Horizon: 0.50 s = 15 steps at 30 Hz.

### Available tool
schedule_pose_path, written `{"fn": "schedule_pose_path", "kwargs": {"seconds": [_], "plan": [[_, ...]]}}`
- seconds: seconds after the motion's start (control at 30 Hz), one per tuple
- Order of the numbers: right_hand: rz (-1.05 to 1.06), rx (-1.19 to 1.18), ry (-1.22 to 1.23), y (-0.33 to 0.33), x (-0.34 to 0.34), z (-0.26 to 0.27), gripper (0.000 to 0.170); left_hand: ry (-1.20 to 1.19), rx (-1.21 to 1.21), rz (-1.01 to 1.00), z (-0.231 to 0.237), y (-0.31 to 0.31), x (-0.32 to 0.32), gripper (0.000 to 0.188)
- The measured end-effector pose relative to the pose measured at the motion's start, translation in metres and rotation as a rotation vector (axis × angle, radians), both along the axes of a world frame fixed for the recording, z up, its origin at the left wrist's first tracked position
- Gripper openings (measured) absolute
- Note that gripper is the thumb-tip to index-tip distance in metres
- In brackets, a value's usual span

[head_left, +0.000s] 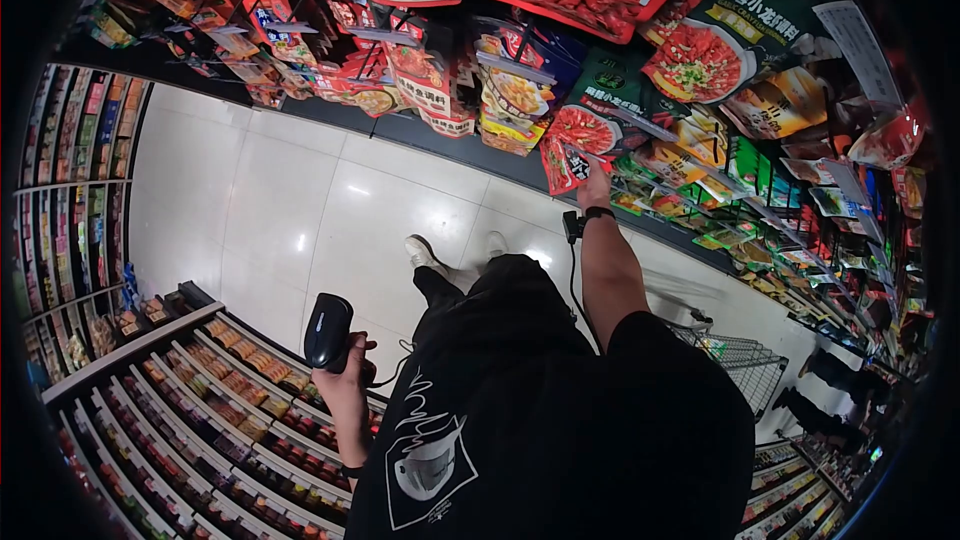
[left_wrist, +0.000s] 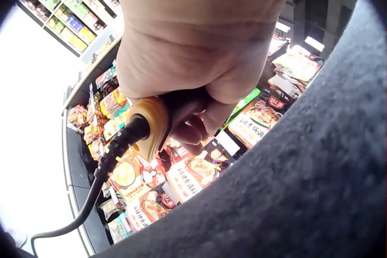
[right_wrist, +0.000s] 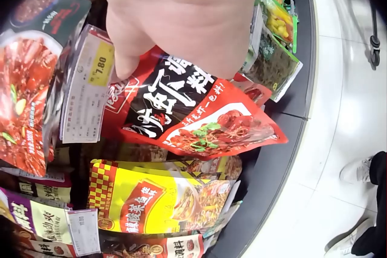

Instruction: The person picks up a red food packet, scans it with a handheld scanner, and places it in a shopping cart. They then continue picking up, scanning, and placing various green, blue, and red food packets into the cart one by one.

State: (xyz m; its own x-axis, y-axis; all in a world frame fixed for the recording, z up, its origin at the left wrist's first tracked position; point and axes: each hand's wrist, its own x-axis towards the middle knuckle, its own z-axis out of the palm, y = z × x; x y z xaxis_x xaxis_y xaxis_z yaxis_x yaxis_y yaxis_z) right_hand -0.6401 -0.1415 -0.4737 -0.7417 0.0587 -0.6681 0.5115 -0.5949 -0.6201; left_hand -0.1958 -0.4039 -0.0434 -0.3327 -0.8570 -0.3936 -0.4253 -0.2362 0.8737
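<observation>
Currently, right hand (head_left: pixel 595 190) nearly closed, pinching glossy red printed pouch (right_wrist: pixel 211 113), mid-frame in right-wrist view: pickup done. Left hand (head_left: pixel 345 380) curled round black plastic handheld device (head_left: pixel 328 330), lower left of head view, well apart from pouch. Rest: can't tell.

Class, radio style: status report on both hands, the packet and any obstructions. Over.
Left hand gripping black handheld device. Right hand holding red packet by its top. Price tag close beside it, yellow packet nearby.
</observation>
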Motion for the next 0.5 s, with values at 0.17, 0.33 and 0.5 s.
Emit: {"fn": "schedule_pose_path", "kwargs": {"seconds": [0.17,0.33,0.5], "plan": [[0.009,0.102,0.048,-0.002,-0.001,0.0,0.028,-0.016,0.021,-0.005,-0.006,-0.002,0.006,0.019],[0.051,0.211,0.03,0.0,-0.003,0.023,0.032,-0.053,0.041,-0.015,-0.006,-0.001,0.004,0.019],[0.138,0.185,0.021,0.001,0.008,0.038,0.035,-0.07,0.07,-0.024,-0.006,0.0,0.002,0.018]]}}
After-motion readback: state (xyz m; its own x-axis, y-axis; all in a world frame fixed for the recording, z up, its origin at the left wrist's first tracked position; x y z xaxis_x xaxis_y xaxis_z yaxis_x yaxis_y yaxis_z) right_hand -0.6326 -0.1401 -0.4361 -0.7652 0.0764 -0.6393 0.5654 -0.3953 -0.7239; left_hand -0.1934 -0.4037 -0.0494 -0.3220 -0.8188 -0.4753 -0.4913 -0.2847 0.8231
